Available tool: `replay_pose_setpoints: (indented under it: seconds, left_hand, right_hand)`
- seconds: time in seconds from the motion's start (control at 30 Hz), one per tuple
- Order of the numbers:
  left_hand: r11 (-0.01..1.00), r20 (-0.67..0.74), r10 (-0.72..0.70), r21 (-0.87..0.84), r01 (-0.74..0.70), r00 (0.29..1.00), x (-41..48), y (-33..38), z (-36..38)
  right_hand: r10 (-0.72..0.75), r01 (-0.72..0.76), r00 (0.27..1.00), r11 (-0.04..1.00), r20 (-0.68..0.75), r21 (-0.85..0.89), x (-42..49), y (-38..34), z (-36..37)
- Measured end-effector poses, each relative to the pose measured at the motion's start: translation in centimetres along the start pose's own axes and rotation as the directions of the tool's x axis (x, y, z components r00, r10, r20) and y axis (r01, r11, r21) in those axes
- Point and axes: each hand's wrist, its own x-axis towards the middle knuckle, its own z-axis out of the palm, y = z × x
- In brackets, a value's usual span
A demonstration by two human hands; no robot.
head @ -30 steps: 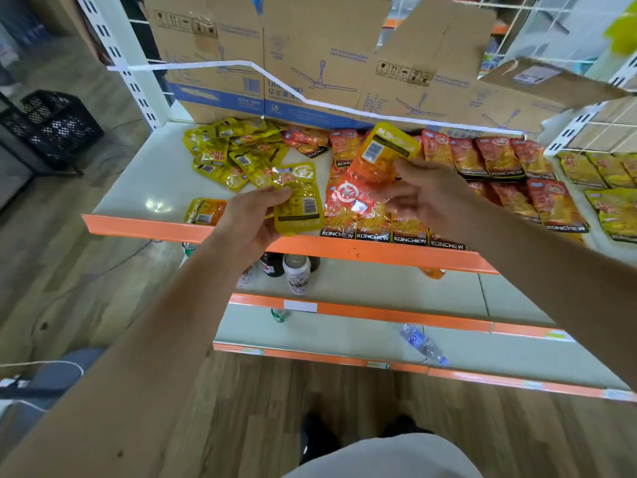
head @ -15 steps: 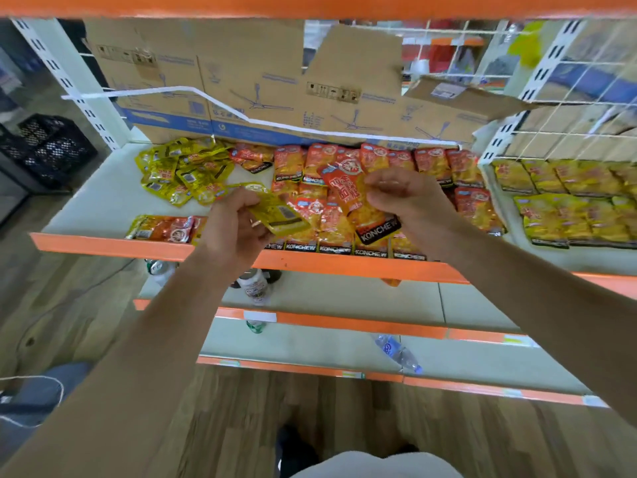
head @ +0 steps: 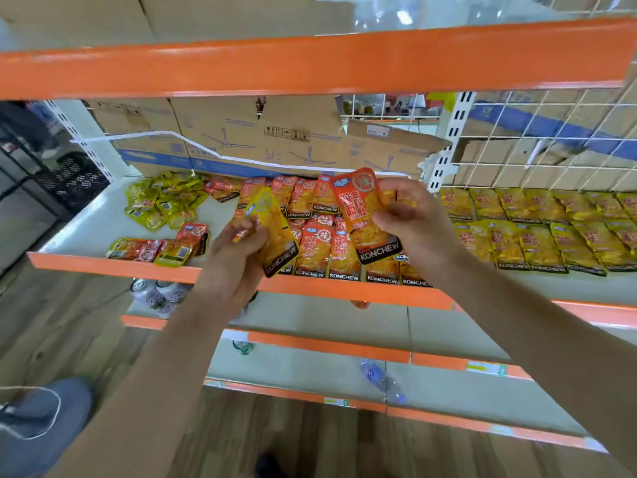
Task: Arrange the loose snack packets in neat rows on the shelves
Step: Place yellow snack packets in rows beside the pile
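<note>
Sorting in progress at the middle shelf (head: pixel 86 229), with one packet in each hand. Left hand (head: pixel 238 251), centre of frame: fingers curled and clamped on the lower left edge of a yellow packet (head: pixel 275 232), held tilted above the front of the shelf. Right hand (head: pixel 417 225), just right of centre: thumb and fingers pinch the right edge of a red packet (head: pixel 363 215), held face-up above the red rows (head: pixel 313 250).

The red rows fill the centre of the shelf. Yellow rows (head: pixel 551 243) lie at the right of the frame, and a loose heap (head: pixel 162 201) and a small front cluster (head: pixel 158 248) remain at the left.

Step judged in hand: separating picked-up packets by colour before placing. The next move probably calls for laying the red packet square into a gap in the red rows, label forward, without shifting its neighbours. The yellow packet would then need carrying across to the right-hand rows.
</note>
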Motion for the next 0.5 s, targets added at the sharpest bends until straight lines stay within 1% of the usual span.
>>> replay_pose_setpoints:
  seconds: [0.13, 0.23, 0.3, 0.4, 0.5]
  left_hand:
    - [0.985, -0.097, -0.004, 0.173, 0.02, 0.995, -1.0, -0.1, 0.1]
    - [0.962, -0.19, -0.016, 0.266, 0.067, 0.982, -1.7, 0.1, 0.2]
    - [0.953, -0.211, -0.033, 0.288, 0.095, 0.977, -1.6, 0.2, 0.0]
    - [0.931, -0.202, -0.079, 0.335, 0.145, 0.976, -1.1, 0.7, -0.3]
    - [0.901, -0.109, -0.127, 0.403, 0.16, 0.986, -0.2, 1.4, -0.3]
  right_hand:
    - [0.052, -0.053, 0.997, 0.998, -0.057, -0.018, -0.6, 1.0, -0.4]
    - [0.107, -0.107, 0.994, 0.994, -0.029, -0.014, -0.6, 1.8, 0.1]
    - [0.114, -0.114, 0.993, 0.993, -0.02, -0.023, -0.6, 2.0, 0.6]
    - [0.143, -0.144, 0.989, 0.989, -0.031, -0.029, -0.5, 2.0, 1.1]
    - [0.164, -0.165, 0.985, 0.986, -0.055, -0.019, -0.3, 1.4, 1.4]
